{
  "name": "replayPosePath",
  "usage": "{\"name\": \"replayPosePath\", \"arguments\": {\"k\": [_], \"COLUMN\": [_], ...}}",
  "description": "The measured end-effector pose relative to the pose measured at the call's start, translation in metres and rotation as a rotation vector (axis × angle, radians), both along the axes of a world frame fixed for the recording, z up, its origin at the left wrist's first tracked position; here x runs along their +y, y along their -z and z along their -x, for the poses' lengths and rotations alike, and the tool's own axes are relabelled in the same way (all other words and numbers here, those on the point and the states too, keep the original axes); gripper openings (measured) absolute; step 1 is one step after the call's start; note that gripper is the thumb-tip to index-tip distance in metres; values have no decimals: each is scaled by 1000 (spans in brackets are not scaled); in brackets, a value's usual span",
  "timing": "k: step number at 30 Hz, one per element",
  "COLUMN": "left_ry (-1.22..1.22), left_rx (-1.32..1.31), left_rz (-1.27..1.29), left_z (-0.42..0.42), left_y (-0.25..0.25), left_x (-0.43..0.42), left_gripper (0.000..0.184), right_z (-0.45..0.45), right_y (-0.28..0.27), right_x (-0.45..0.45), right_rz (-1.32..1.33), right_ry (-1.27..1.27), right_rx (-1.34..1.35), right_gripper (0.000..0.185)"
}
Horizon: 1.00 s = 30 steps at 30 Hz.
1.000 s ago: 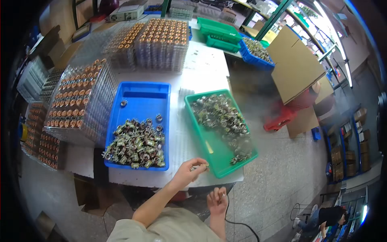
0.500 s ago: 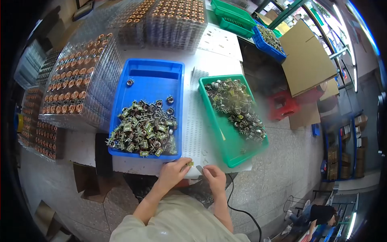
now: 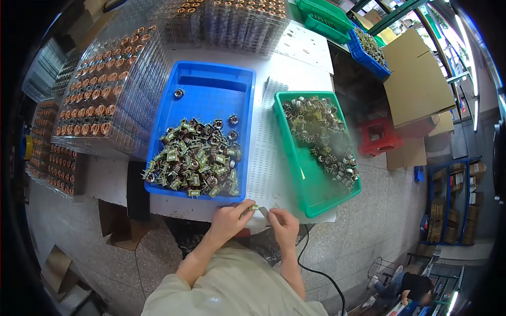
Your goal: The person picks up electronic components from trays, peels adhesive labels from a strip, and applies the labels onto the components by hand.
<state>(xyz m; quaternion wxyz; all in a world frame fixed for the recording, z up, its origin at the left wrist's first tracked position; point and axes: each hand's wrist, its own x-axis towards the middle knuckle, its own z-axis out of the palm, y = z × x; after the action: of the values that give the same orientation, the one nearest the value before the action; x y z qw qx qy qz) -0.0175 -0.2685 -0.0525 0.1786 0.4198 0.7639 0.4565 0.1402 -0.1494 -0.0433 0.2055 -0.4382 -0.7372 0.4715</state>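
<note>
My left hand (image 3: pixel 227 222) pinches a small toroidal coil (image 3: pixel 254 207) with a yellow-green base, just past the table's front edge. Close to it, my right hand (image 3: pixel 285 227) grips a small grey patterned strip (image 3: pixel 264 212) between thumb and fingers. The strip's tip is near the coil; whether they touch I cannot tell. Beyond my left hand stands a blue tray (image 3: pixel 216 105) with a heap of similar coils (image 3: pixel 195 158). A green tray (image 3: pixel 316 199) with more coils (image 3: pixel 316 121) is on the right. Between the trays lies a white sheet (image 3: pixel 262 158) with rows of small marks.
Stacked clear plastic trays of copper coils (image 3: pixel 95 100) rise at the left and back. A red stool (image 3: pixel 378 138) and cardboard (image 3: pixel 416 79) stand to the right. A black cable (image 3: pixel 321 269) hangs beside my right arm. Another person (image 3: pixel 414 287) is at the far lower right.
The view has shifted, so the trays appear a little higher and further right. Both hands keep their pinch, and the grey strip and the coil now appear closer together.
</note>
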Motion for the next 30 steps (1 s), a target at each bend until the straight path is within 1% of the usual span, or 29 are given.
{"name": "replayPosePath", "arguments": {"k": [4, 10, 13, 22, 30], "left_ry": [8, 21, 20, 22, 36], "left_rx": [12, 44, 37, 24, 18], "left_rz": [-27, -64, -62, -68, -52], "left_z": [1, 1, 1, 1, 0], "left_y": [-2, 4, 0, 2, 9], "left_x": [1, 2, 2, 2, -1], "left_gripper": [24, 23, 23, 23, 25], "right_z": [5, 4, 5, 0, 1], "right_y": [-10, -8, -11, 2, 2], "right_x": [-2, -1, -3, -1, -2], "right_rz": [16, -20, 79, -26, 21], "right_ry": [-4, -11, 27, -1, 22], "right_rx": [0, -7, 25, -11, -18], "right_gripper": [16, 15, 15, 15, 15]}}
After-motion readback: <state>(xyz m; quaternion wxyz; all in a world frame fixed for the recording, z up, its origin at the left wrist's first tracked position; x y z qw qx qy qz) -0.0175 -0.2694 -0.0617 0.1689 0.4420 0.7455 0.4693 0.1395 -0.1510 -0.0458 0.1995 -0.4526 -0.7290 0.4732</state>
